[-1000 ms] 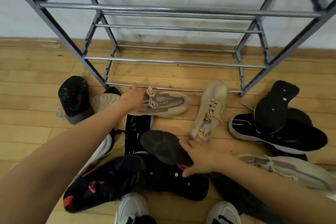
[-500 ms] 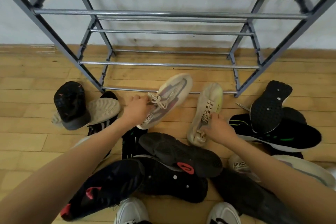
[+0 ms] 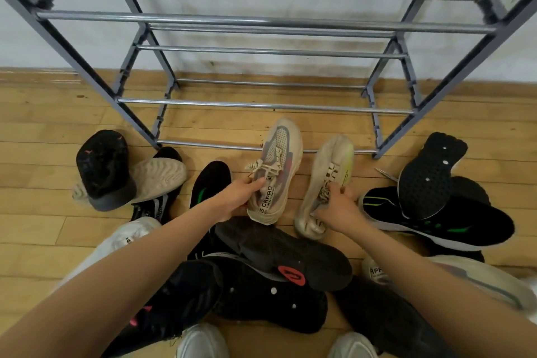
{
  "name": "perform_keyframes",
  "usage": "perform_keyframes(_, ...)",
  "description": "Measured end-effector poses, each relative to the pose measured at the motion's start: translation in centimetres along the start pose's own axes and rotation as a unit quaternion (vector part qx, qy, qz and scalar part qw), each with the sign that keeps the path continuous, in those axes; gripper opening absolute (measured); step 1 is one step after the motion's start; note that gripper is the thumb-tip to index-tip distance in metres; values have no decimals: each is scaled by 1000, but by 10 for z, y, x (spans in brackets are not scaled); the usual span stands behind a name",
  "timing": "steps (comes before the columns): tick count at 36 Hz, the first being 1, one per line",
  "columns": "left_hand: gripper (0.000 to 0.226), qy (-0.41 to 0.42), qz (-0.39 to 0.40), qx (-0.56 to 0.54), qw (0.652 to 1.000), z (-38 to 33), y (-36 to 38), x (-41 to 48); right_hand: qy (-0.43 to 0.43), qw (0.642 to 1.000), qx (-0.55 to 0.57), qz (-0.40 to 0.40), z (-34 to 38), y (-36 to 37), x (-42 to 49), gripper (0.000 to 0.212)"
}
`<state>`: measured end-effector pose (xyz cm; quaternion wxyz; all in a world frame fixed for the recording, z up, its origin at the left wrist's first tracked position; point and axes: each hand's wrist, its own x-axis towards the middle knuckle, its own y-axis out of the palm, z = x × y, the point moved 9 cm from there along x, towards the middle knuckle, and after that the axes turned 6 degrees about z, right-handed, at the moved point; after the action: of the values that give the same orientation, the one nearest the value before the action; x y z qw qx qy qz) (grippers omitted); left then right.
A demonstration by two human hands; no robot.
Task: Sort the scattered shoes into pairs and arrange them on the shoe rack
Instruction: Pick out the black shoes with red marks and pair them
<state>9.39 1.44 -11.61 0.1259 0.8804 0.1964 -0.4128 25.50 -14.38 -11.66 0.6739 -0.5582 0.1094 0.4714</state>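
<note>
My left hand grips a beige sneaker with a grey mesh panel at its collar, toe pointing toward the shoe rack. Just to its right, my right hand holds a cream sneaker with a yellow-green stripe near its laces and heel. Both shoes lie side by side just in front of the rack's lowest bar. The rack's shelves, all grey metal bars, hold no shoes.
Black sneakers lie piled in the foreground, several sole-up. More black shoes with green accents sit at the right. A black shoe on a beige sole lies at the left. Another beige sneaker is under my right forearm. White shoes on the person's feet show at the bottom.
My left hand turned the beige sneaker from lying sideways to pointing at the rack. My right hand left the black shoe pile and took hold of the cream sneaker.
</note>
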Motion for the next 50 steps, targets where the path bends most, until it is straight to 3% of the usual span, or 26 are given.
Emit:
perform_keyframes(4,41,40,58,20,997,-2,2,-9,-15,1000,-15,-16,-1,3,-4,67)
perform_keyframes(7,51,56,56,47,996,-1,5,-15,-59,987,-104,-104,20,-9,-14,50)
perform_keyframes(9,53,67,41,27,997,-1,11,-18,-124,983,-39,-130,44,-15,-23,42)
perform_keyframes(12,54,88,27,-54,994,0,24,-19,-130,979,151,-49,65,-11,-24,52)
perform_keyframes(14,54,108,17,-82,991,0,25,-21,-119,969,215,-5,70,-9,-23,64)
perform_keyframes(18,55,141,23,-100,985,-1,22,-28,-138,960,240,34,78,-10,-23,86)
perform_keyframes(24,43,162,34,-95,982,-1,5,-41,-138,956,249,65,98,4,-14,79)
perform_keyframes(28,28,136,-31,82,987,8,-22,-50,-143,974,161,75,111,23,-12,61)
perform_keyframes(31,33,119,-129,213,961,13,-50,-58,-138,981,126,57,113,30,-11,44)
perform_keyframes(33,37,125,-166,272,940,14,-62,-69,-121,985,109,52,112,29,-12,44)
perform_keyframes(35,42,127,-153,317,927,19,-65,-78,-115,992,52,23,112,24,-15,52)
perform_keyframes(37,45,121,-130,366,914,28,-66,-88,-166,984,-19,-61,121,12,-26,58)
perform_keyframes(39,45,124,-150,417,888,32,-73,-99,-266,957,-23,-114,140,6,-50,49)
perform_keyframes(41,46,125,-182,473,853,36,-80,-110,-343,935,-26,-86,156,18,-72,33)
perform_keyframes(43,46,121,-194,511,828,42,-80,-120,-367,924,-105,-14,162,46,-85,32)
perform_keyframes(46,49,139,-191,506,830,52,-70,-135,-329,903,-271,60,153,88,-87,52)
perform_keyframes(50,72,151,-126,528,826,76,-45,-148,-311,896,-314,41,149,98,-88,56)
